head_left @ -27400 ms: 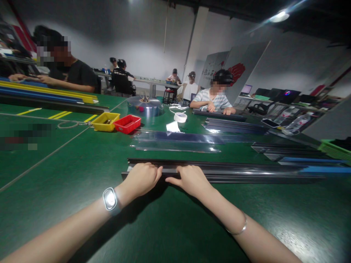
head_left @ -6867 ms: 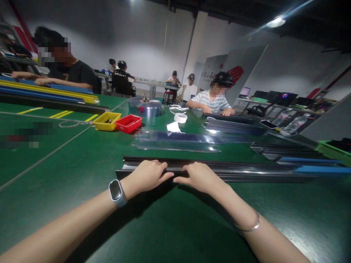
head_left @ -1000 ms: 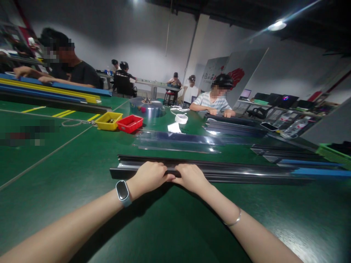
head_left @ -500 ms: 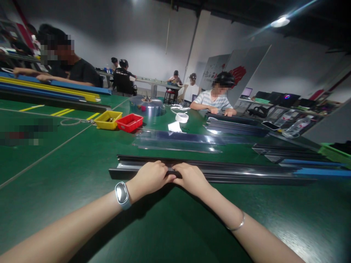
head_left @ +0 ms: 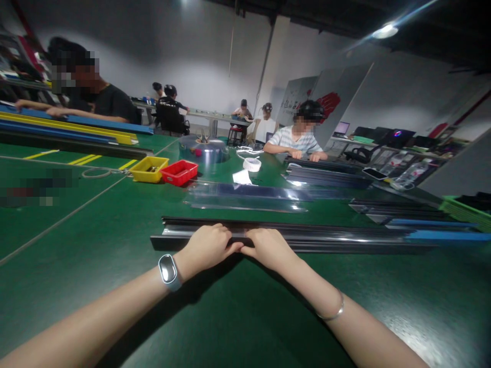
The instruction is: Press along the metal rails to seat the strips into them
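Head view: black channel [head_left: 337,239] lies across the counter [head_left: 245,317], nearer than the clear strips [head_left: 249,197].
Left hand [head_left: 209,246]: pinching its near wall.
Right hand [head_left: 270,248]: pinching the same wall, just beside.

Near side: bare worktop [head_left: 238,322] extends in front of the black profile [head_left: 345,239]. Left side: open surface adjoins the profile's left end; lateral passage is available. Centre: the left hand [head_left: 209,246] and right hand [head_left: 268,249] cover part of the profile; only a small gap separates their fingers [head_left: 224,235]. Far side: a narrow bare band precedes the clear strips [head_left: 249,199]; beyond, the red bin [head_left: 179,180] and tape roll [head_left: 252,167] obstruct passage. Right side: the blue strip [head_left: 448,236] and dark profiles [head_left: 399,208] restrict access.
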A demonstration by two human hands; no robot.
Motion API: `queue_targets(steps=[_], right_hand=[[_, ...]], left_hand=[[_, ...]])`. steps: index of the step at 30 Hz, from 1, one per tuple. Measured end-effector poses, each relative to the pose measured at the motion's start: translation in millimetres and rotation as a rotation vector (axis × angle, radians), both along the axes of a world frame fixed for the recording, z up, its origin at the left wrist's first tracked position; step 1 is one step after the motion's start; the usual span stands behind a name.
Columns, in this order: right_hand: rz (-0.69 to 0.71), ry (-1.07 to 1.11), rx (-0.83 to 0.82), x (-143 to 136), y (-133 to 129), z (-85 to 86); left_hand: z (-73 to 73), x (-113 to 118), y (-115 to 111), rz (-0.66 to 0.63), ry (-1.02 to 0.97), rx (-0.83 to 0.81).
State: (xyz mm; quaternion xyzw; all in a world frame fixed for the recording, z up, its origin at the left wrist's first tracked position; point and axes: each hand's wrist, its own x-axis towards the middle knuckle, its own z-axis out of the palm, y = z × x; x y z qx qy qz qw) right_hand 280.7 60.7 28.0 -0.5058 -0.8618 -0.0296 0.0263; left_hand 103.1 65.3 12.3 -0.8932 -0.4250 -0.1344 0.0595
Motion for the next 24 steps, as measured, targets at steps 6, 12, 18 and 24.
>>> queue_targets(steps=[6, 12, 18, 24], right_hand=[[-0.007, 0.001, -0.042, 2.7, 2.3, 3.3], [-0.036, 0.006, -0.1, 2.2, 1.8, 7.1], [-0.101, -0.072, -0.046, 6.6, -2.4, 11.6], [-0.137, -0.092, -0.08, 12.0, 0.9, 10.9]], left_hand=[[-1.0, -0.1, 1.7, -0.007, 0.0, -0.014], [-1.4, 0.3, 1.4, 0.005, 0.001, -0.001], [-2.7, 0.1, -2.9, 0.093, 0.027, 0.035], [-0.4, 0.0, -2.1, 0.201, 0.012, -0.034]])
